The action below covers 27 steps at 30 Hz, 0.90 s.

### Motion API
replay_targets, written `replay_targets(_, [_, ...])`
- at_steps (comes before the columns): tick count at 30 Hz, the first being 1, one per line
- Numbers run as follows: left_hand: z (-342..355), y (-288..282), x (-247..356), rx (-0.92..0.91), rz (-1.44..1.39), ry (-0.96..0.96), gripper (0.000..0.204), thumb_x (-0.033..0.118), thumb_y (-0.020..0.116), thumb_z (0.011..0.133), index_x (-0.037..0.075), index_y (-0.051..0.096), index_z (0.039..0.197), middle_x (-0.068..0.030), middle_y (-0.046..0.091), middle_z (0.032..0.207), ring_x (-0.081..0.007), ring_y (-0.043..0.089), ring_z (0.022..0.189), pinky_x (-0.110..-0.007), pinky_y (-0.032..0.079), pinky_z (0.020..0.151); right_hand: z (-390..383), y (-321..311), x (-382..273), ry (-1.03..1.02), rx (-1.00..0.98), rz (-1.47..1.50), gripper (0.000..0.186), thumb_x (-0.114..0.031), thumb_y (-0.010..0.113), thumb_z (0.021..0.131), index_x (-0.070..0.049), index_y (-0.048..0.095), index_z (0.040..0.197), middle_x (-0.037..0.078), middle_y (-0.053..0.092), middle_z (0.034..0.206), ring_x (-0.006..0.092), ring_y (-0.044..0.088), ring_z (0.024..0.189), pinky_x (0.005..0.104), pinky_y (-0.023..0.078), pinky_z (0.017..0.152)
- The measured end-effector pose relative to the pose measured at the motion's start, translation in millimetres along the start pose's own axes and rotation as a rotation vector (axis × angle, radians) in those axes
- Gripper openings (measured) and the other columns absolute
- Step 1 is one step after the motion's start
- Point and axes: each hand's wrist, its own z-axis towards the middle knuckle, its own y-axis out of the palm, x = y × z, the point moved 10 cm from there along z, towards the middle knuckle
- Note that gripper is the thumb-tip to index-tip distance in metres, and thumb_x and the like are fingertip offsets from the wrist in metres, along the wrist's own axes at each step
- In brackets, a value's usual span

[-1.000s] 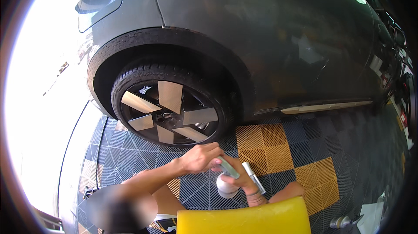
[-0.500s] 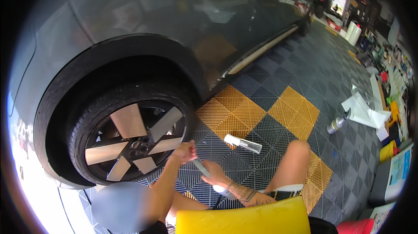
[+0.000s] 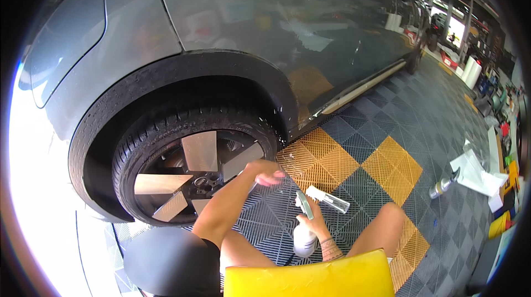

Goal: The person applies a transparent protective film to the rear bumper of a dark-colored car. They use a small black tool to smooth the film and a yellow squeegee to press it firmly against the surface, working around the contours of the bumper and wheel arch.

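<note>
My right hand [image 3: 315,220] is wrapped round the neck of a white spray bottle [image 3: 304,240] with a grey trigger head. The bottle stands nearly upright, its nozzle toward the wheel. My left hand [image 3: 266,173] hangs before the wheel's right side, holding nothing I can see, its slightly blurred fingers stretched out to the right. Behind it is the car wheel [image 3: 200,152], a black tyre round a dark rim with flat, light bronze-looking spoke panels. My left forearm hides part of the lower rim. Water drops show near the tyre and by the left hand.
A clear and white plastic tool [image 3: 329,198] lies on the tiled floor just beyond the bottle. A silver spray bottle [image 3: 444,185] and crumpled white sheets [image 3: 477,172] lie farther right. The grey car body [image 3: 232,26] rises ahead. A yellow panel [image 3: 310,275] juts in at the bottom.
My right hand has brought the spray bottle right and more upright. My left hand has moved away from it, its fingers now stretched out. The view has shifted, showing more of the car.
</note>
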Motion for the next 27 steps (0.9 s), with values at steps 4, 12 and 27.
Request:
replay_targets(4, [-186.8, -160.7, 101.1, 1.682, 0.121, 0.440, 0.011, 0.005, 0.065, 0.085, 0.004, 0.066, 0.096, -0.0068, 0.065, 0.072, -0.0157, 0.063, 0.060, -0.031, 0.051, 0.057, -20.6, -10.0, 54.1, 0.093, -0.029, 0.058, 0.066, 0.011, 0.062, 0.069, -0.003, 0.047, 0.133, 0.008, 0.052, 0.122, 0.0209, 0.062, 0.104, 0.0278, 0.053, 0.082])
replay_targets(12, [-360.5, -212.7, 105.8, 2.478, 0.167, -0.346, 0.037, 0.024, 0.076, 0.080, -0.001, 0.064, 0.104, -0.0156, 0.063, 0.098, -0.0294, 0.058, 0.098, -0.040, 0.046, 0.088, -25.0, 55.1, 40.1, -0.308, -0.303, -0.098, 0.069, 0.001, 0.068, 0.069, 0.000, 0.042, 0.132, 0.024, 0.047, 0.129, 0.0425, 0.049, 0.120, 0.0436, 0.045, 0.102])
replay_targets(27, [-339.4, -231.5, 50.8, 2.398, -0.972, -0.149, 0.019, 0.005, 0.080, 0.074, -0.004, 0.070, 0.088, -0.0115, 0.068, 0.076, -0.0149, 0.063, 0.059, -0.025, 0.051, 0.053, -38.9, 38.7, 68.5, -0.242, -0.510, 0.018, 0.072, -0.008, 0.068, 0.073, -0.005, 0.034, 0.137, 0.022, 0.043, 0.131, 0.0432, 0.052, 0.115, 0.0449, 0.051, 0.091])
